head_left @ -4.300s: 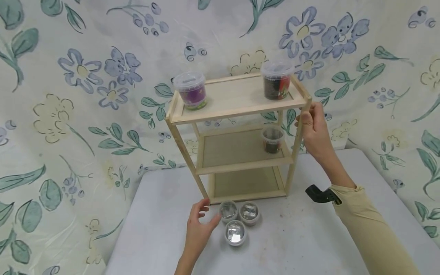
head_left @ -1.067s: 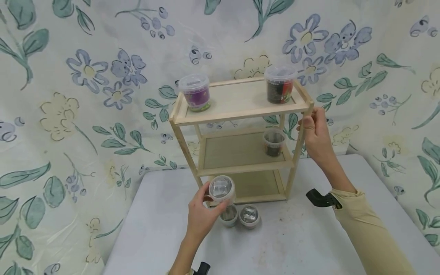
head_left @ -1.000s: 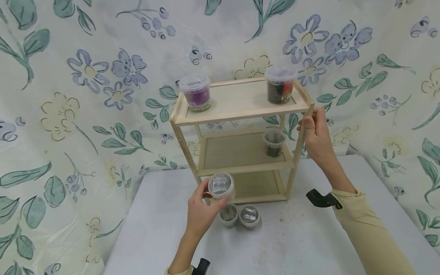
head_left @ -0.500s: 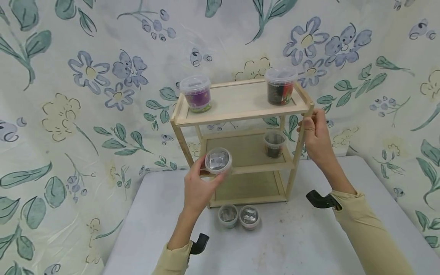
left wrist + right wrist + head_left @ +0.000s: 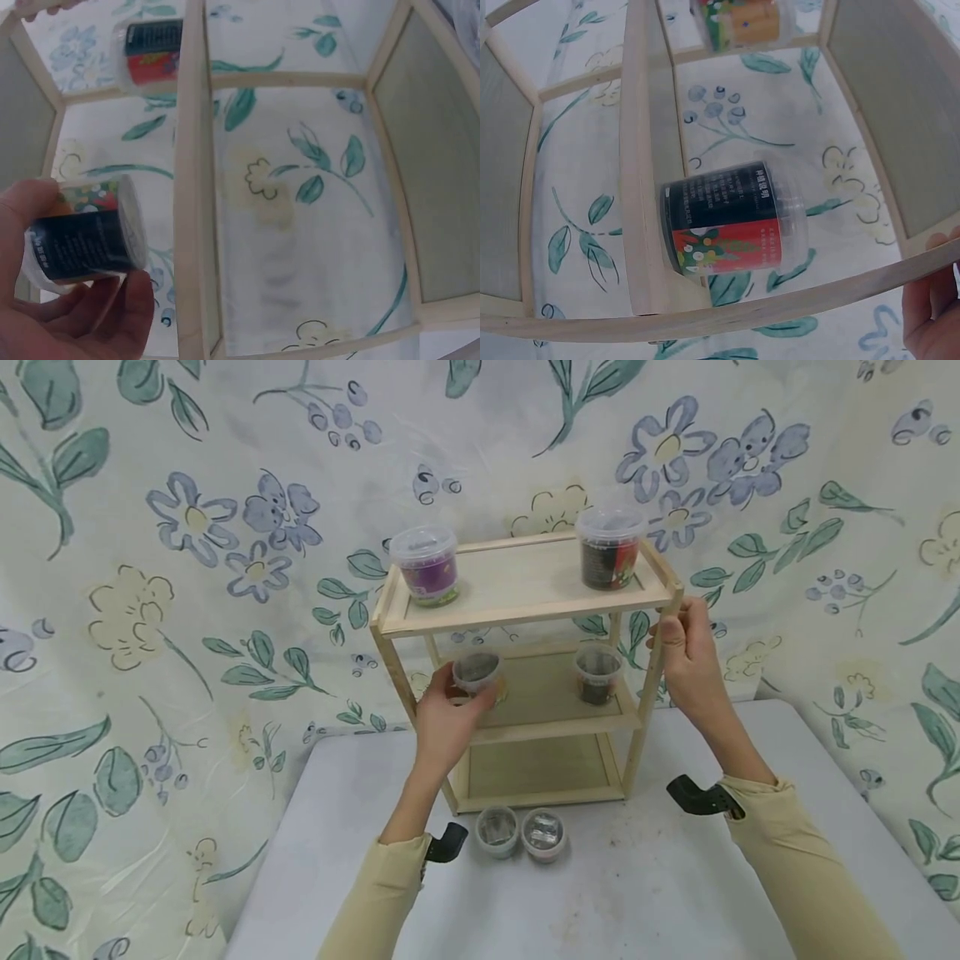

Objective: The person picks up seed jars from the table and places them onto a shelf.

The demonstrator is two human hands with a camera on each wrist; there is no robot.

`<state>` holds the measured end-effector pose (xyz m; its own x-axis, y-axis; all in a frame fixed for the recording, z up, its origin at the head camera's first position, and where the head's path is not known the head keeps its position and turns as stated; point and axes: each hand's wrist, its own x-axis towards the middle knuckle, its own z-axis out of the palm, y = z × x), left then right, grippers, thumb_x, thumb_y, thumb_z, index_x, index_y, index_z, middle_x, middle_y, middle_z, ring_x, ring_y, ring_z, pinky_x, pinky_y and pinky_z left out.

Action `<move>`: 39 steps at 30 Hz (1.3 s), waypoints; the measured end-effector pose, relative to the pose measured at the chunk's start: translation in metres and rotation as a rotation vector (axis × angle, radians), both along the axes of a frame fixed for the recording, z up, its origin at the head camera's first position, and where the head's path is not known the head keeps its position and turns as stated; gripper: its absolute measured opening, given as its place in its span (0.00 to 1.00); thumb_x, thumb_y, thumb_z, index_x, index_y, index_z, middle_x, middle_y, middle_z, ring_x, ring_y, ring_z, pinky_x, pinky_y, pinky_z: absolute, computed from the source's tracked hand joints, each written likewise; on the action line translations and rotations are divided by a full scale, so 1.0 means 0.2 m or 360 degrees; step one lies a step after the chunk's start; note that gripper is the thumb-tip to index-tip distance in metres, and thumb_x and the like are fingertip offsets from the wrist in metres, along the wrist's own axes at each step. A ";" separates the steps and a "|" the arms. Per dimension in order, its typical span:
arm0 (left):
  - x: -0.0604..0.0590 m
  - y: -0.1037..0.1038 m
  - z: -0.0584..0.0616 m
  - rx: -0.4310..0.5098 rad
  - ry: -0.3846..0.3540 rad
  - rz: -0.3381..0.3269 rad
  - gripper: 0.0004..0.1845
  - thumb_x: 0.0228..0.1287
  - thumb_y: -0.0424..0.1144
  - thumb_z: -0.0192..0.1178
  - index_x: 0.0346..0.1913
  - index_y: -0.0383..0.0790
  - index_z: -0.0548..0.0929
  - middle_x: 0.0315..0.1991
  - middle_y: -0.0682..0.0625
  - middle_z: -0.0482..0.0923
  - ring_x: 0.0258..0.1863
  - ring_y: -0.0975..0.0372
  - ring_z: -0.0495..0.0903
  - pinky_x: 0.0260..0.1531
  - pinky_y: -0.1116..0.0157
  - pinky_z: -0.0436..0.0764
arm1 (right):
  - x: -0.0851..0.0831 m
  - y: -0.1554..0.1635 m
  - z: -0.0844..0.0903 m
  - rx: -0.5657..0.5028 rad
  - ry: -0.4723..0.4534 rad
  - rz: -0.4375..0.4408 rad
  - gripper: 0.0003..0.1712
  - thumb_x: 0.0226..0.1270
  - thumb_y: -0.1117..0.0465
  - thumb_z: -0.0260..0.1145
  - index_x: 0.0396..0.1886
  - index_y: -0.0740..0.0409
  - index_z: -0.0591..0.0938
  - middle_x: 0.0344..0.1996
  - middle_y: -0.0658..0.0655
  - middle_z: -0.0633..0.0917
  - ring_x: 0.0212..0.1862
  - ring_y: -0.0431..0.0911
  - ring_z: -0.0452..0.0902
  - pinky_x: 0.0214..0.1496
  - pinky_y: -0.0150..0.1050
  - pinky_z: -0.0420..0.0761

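My left hand (image 5: 456, 703) grips a small clear-lidded tub (image 5: 477, 673) (image 5: 84, 238) with a dark label. It holds the tub over the left part of the middle board of a three-tier wooden shelf (image 5: 525, 606); I cannot tell whether the tub touches the board. My right hand (image 5: 678, 639) (image 5: 934, 315) is curled round the shelf's right front post, just under the top tier. A similar small tub (image 5: 597, 673) (image 5: 731, 217) stands at the right of the middle board. Two more small tubs (image 5: 498, 830) (image 5: 543, 834) sit on the table in front of the shelf.
On the top tier stand a purple tub (image 5: 425, 564) at the left and a dark red-labelled tub (image 5: 608, 550) at the right. The shelf stands at the back of a grey table (image 5: 660, 893), against a flowered cloth (image 5: 187, 610). The bottom board holds nothing.
My left hand picked one of three small tubs off the table, raised it and carried it in over the middle board. My right hand has stayed on the post.
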<state>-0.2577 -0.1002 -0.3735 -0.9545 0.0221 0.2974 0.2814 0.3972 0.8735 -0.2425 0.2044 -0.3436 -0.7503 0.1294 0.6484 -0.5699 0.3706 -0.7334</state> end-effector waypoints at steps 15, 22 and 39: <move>-0.07 0.04 -0.06 -0.0123 -0.0035 0.0220 0.35 0.61 0.52 0.66 0.64 0.34 0.70 0.53 0.42 0.77 0.37 0.54 0.80 0.30 0.62 0.77 | 0.02 0.00 0.00 0.0015 -0.0044 0.0005 0.27 0.79 0.50 0.44 0.56 0.74 0.61 0.38 0.48 0.72 0.38 0.41 0.72 0.44 0.35 0.71; -0.08 0.06 -0.09 -0.0165 0.0007 0.0351 0.34 0.59 0.51 0.68 0.62 0.32 0.72 0.53 0.40 0.78 0.42 0.52 0.81 0.39 0.56 0.80 | 0.02 0.00 0.00 0.0014 -0.0032 0.0003 0.26 0.79 0.49 0.44 0.55 0.72 0.62 0.37 0.46 0.71 0.38 0.41 0.72 0.44 0.35 0.71; -0.06 0.08 -0.09 -0.0229 0.0002 0.0382 0.37 0.60 0.50 0.68 0.63 0.26 0.71 0.54 0.34 0.76 0.54 0.44 0.78 0.52 0.46 0.77 | 0.03 0.00 0.01 0.0017 -0.0078 0.0005 0.23 0.80 0.52 0.44 0.55 0.70 0.62 0.37 0.48 0.71 0.39 0.41 0.72 0.44 0.36 0.71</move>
